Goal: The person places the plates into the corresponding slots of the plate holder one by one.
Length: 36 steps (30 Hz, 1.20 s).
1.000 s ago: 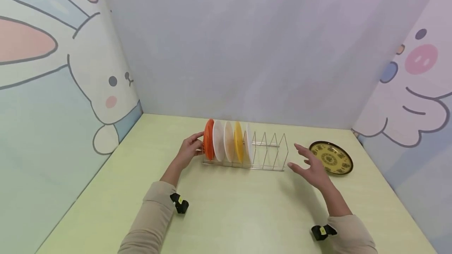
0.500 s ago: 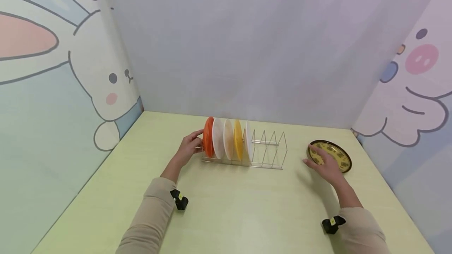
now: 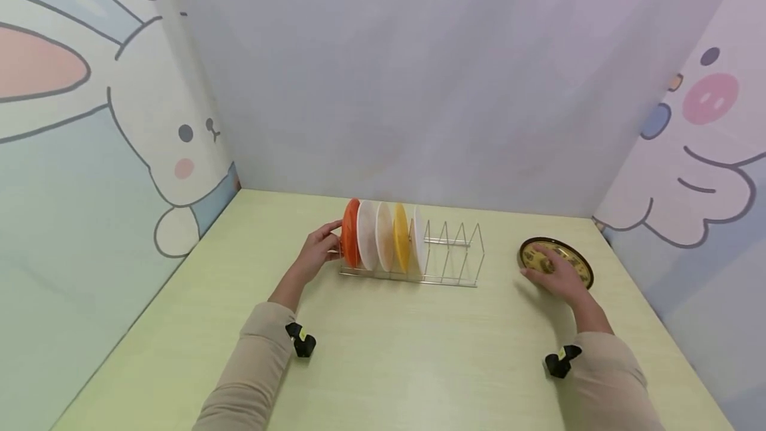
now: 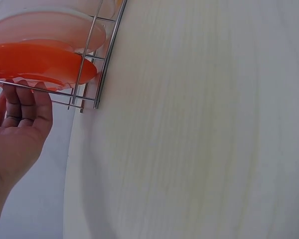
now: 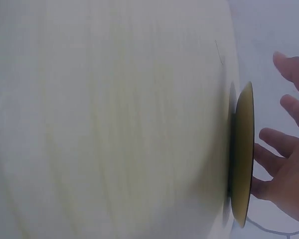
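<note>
My left hand (image 3: pixel 314 255) is at the left end of a wire plate rack (image 3: pixel 450 283), its fingers (image 4: pixel 42 107) curled at the end wire beside an orange plate (image 3: pixel 350 237). Behind that wire, in the left wrist view, the orange plate (image 4: pixel 45 62) leans in its slot. To the right my right hand (image 3: pixel 561 278) hovers over a yellow patterned oval plate (image 3: pixel 576 261) with a dark rim, thumb and fingers spread. Seen edge-on in the right wrist view, this plate (image 5: pixel 243 154) lies on the table, the relaxed fingers close above its rim.
Several plates stand upright in the rack's left part: a white plate (image 3: pixel 366 237), a cream plate (image 3: pixel 385 238), a yellow plate (image 3: pixel 401 239) and another white plate (image 3: pixel 419 241). Wire slots at the right hold nothing. Walls with cartoon animals enclose the pale table (image 3: pixel 407 351).
My right hand has moved rightward from beside the rack's right end to over the patterned plate. My left hand stays at the rack's left end.
</note>
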### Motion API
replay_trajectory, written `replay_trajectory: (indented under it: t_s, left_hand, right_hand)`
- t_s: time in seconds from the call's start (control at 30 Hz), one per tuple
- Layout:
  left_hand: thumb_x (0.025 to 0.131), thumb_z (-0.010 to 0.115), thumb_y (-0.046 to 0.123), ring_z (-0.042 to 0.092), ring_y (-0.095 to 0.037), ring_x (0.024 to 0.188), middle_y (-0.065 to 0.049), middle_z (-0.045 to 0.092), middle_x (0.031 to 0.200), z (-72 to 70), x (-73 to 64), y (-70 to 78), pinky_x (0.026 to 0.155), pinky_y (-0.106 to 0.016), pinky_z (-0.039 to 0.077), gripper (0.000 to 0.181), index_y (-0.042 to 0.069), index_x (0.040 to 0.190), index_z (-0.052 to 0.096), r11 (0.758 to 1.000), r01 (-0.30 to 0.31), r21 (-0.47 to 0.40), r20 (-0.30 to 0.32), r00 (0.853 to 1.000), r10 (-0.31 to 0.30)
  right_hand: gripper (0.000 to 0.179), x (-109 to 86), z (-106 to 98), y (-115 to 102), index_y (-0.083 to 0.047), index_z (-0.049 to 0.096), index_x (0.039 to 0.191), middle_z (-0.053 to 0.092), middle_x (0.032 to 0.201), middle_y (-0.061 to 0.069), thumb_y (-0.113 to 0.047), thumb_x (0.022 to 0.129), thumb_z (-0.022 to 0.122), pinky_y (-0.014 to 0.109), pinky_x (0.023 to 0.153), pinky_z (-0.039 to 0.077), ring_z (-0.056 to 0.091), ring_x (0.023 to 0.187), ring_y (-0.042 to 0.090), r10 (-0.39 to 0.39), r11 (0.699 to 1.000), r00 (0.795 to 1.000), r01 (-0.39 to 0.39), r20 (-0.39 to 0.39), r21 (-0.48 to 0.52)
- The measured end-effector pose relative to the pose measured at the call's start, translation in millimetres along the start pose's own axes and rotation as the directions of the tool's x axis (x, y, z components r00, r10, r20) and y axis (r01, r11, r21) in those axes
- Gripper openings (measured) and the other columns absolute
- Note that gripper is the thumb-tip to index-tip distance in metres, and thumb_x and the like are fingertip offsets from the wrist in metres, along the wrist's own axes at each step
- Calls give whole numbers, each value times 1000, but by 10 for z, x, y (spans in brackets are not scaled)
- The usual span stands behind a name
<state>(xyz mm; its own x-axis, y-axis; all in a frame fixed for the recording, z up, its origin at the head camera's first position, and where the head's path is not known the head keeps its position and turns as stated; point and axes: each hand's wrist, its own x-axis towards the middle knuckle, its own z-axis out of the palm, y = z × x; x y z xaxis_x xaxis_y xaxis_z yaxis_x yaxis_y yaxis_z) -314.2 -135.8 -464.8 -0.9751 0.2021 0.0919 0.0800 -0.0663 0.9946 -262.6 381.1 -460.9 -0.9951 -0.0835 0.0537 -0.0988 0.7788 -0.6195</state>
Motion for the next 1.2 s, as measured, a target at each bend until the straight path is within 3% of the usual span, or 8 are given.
replay_trajectory:
  t_s: [0.27, 0.7, 0.87, 1.0, 1.2]
  left_hand:
    - [90, 43, 4, 60, -19, 72, -10, 59, 84, -1, -13, 5, 71, -34, 53, 45, 4, 135, 45, 1000, 1, 6, 2, 1000, -1]
    - [91, 42, 2, 59, -19, 73, -8, 58, 83, 28, -21, -2, 77, -42, 51, 45, 2, 136, 43, 1000, 26, -7, 2, 1000, -26]
    - [91, 42, 0, 59, -19, 74, -7, 57, 83, 41, -18, 3, 79, -47, 50, 45, 2, 136, 43, 1000, 22, -9, 4, 1000, -22]
    - [92, 42, 1, 59, -19, 73, -8, 57, 84, 54, -5, 2, 76, -42, 52, 44, 2, 136, 43, 1000, 10, -9, 4, 1000, -10]
    - [92, 43, 3, 60, -19, 74, -8, 57, 85, 66, 12, -17, 74, -38, 53, 44, 3, 136, 44, 1000, 3, -3, 5, 1000, -3]
  right_hand:
    - [60, 78, 40, 120, 9, 48, 127, 41, 128, 35, -24, 82, 71, 64, 91, 30, 34, 116, 55, -40, 991, 999, 44, 30, -125]
    - [39, -26, 1, 58, 9, 58, 116, 51, 117, 34, -10, 83, 66, 62, 85, 36, 43, 108, 53, -62, 988, 997, 67, 39, -139]
    - [31, -117, -63, -17, 8, 61, 111, 57, 105, 30, -5, 83, 61, 54, 76, 41, 52, 94, 45, -67, 992, 997, 61, -49, -114]
    - [24, -177, -136, -76, 9, 62, 104, 60, 97, 27, -1, 83, 56, 48, 72, 44, 56, 88, 41, -99, 989, 986, 82, -137, -126]
    - [18, -304, -224, -142, 5, 59, 100, 60, 92, 23, 1, 82, 57, 44, 67, 41, 54, 80, 34, -76, 991, 970, 49, -229, -123]
